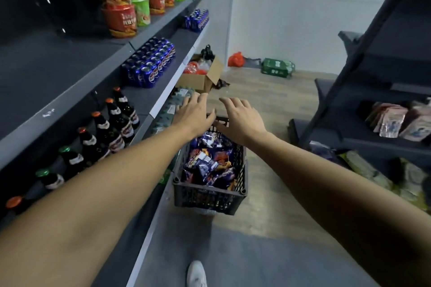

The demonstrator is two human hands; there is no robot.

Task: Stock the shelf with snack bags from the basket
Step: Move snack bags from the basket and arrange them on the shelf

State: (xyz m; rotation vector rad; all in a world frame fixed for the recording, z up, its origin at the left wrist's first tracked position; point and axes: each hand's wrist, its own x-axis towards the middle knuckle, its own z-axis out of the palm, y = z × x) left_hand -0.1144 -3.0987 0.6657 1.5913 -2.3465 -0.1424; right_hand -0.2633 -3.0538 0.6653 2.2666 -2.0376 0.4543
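A dark plastic basket [205, 200] stands on the floor beside the left shelving. It is filled with several purple and orange snack bags [210, 163]. My left hand [194, 115] and my right hand [240, 119] both reach out over the basket's far end, fingers spread and holding nothing. They hover side by side, a small gap between them. The left shelf unit [149, 98] runs along the aisle. My arms hide part of the basket's far rim.
The left shelves hold noodle cups [121, 7], blue cans [151, 63] and brown bottles [112, 128]. An open cardboard box [203, 77], an orange bag and a green pack lie on the floor ahead. Dark shelving [382, 123] with packets stands at the right. My white shoe [197, 274] is below.
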